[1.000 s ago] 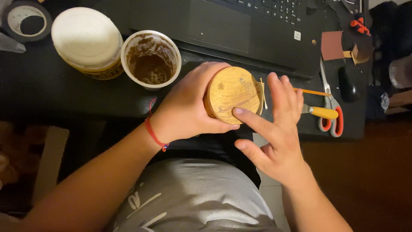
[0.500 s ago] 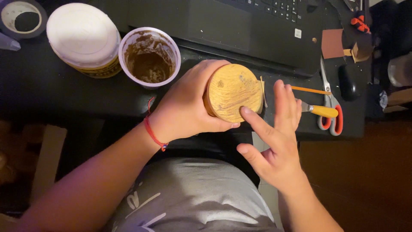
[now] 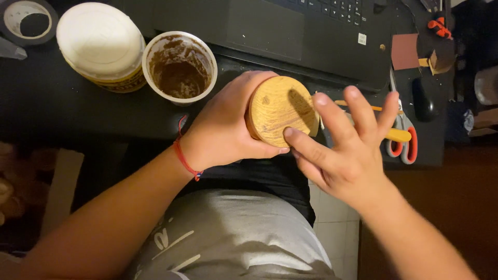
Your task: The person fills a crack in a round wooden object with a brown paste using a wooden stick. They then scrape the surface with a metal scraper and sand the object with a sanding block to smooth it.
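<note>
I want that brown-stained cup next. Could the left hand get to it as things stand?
Probably not at once: the left hand is wrapped around the wooden disc. The cup stands close by, nothing between.

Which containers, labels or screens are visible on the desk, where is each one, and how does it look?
Tub: back left, round, white lid, yellow label band on its side.
Cup: right of the tub, round, white, open, brown residue inside.
Sticker: small white square on the black laptop, back centre.
No screen is in view.
</note>
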